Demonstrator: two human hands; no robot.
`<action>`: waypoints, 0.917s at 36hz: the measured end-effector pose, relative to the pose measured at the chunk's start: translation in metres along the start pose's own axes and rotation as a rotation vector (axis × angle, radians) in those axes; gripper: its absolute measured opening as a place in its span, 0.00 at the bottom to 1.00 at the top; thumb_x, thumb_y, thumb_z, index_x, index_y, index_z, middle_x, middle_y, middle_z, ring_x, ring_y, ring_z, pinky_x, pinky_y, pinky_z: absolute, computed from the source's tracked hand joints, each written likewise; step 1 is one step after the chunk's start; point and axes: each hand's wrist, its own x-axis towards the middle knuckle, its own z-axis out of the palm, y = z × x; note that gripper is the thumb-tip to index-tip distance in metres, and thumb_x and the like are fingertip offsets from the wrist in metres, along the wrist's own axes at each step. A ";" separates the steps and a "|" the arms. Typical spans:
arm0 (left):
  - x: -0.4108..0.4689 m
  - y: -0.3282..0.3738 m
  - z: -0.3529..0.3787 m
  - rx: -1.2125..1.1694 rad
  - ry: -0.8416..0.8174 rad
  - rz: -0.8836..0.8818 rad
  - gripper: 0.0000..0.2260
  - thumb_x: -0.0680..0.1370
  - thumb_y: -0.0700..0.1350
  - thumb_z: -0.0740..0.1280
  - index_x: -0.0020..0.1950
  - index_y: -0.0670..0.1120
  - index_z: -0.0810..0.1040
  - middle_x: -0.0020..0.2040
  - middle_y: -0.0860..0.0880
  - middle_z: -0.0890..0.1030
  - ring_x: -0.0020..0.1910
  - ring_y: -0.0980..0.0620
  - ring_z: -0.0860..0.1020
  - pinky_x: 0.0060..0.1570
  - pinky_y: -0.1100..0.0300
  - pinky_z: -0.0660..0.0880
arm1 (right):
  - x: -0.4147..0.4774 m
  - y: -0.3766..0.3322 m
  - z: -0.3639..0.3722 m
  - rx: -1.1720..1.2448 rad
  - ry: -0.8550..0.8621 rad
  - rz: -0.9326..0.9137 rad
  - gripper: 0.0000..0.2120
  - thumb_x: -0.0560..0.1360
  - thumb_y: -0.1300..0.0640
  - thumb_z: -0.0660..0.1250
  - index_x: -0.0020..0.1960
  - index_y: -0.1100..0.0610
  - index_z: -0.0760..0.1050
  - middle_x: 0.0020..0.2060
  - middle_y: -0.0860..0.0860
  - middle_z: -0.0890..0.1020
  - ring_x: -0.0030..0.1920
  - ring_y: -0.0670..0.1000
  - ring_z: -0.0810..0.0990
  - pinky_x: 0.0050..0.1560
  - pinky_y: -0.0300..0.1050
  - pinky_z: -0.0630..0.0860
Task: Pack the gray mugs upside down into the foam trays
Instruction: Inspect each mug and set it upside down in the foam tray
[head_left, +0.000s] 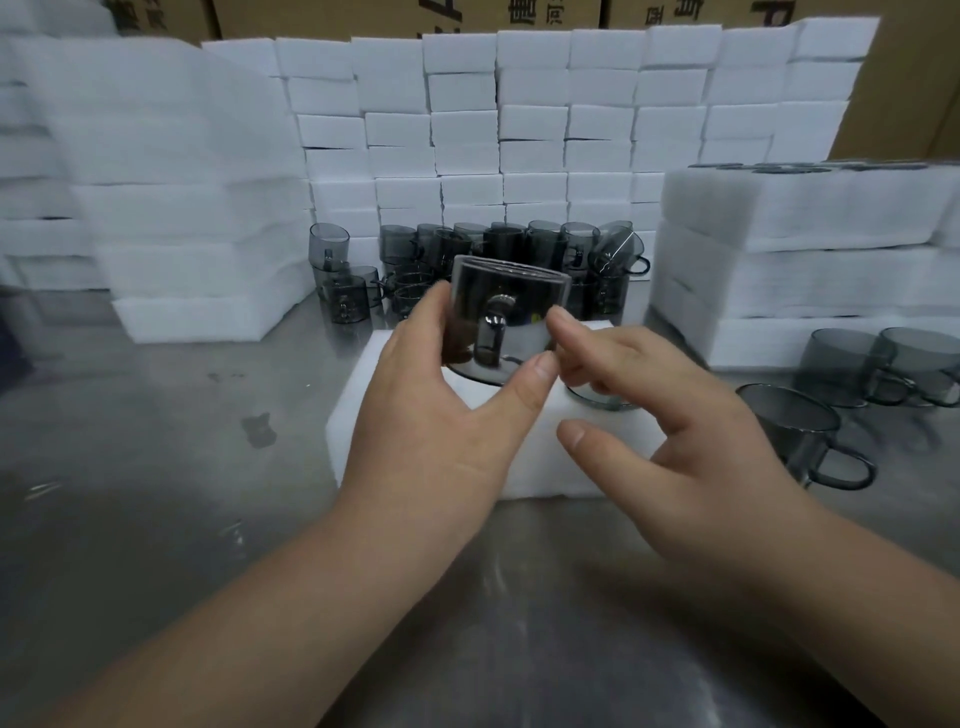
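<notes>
Our two bare forearms come in from the bottom edge over the steel table (156, 467), which has a few wet smudges on it. Left hand (441, 415) has a grip on the gray mug (506, 296): thumb hooked at the near rim, fingers wrapped round the far left side. That mug is flipped, base up and handle facing us, with the rim down right at the top of the foam tray (540, 467), over its left half. We can't tell if it's actually sitting in a slot or just above it.

Right hand (675, 415) is holding nothing, fingers loosely spread and a bit bent, thumb sticking out toward us. Its index fingertip is right by the mug's right side; touching or not, we can't say. Under those fingers a second mug (602, 401) shows in the tray's right half, only a dark ring poking out.

Behind the tray sits a cluster of mugs (519, 244), some stacked, one tilted. On the table to the right are a few loose mugs (789, 426), upside down. White foam stacks (535, 130) wall off the back and both sides, with cardboard boxes (909, 78) behind them.
</notes>
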 end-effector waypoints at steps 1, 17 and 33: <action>0.000 0.000 0.000 -0.036 0.027 -0.019 0.34 0.63 0.61 0.67 0.68 0.56 0.68 0.54 0.59 0.77 0.56 0.66 0.73 0.55 0.72 0.68 | -0.001 0.000 0.000 0.009 0.011 -0.003 0.25 0.71 0.52 0.61 0.66 0.38 0.63 0.52 0.39 0.76 0.53 0.43 0.75 0.52 0.33 0.71; 0.002 0.007 -0.004 -0.643 -0.028 0.014 0.17 0.65 0.53 0.66 0.50 0.47 0.73 0.43 0.54 0.83 0.48 0.54 0.81 0.50 0.64 0.75 | -0.002 -0.002 0.003 0.083 0.077 0.055 0.26 0.69 0.47 0.61 0.65 0.35 0.59 0.52 0.38 0.77 0.54 0.43 0.77 0.55 0.32 0.70; 0.009 0.011 -0.013 -1.009 -0.309 -0.371 0.23 0.67 0.59 0.57 0.37 0.44 0.84 0.36 0.41 0.83 0.31 0.49 0.79 0.36 0.61 0.78 | -0.002 -0.001 0.003 0.072 0.060 0.083 0.26 0.69 0.46 0.61 0.64 0.34 0.59 0.50 0.39 0.77 0.54 0.42 0.77 0.55 0.30 0.69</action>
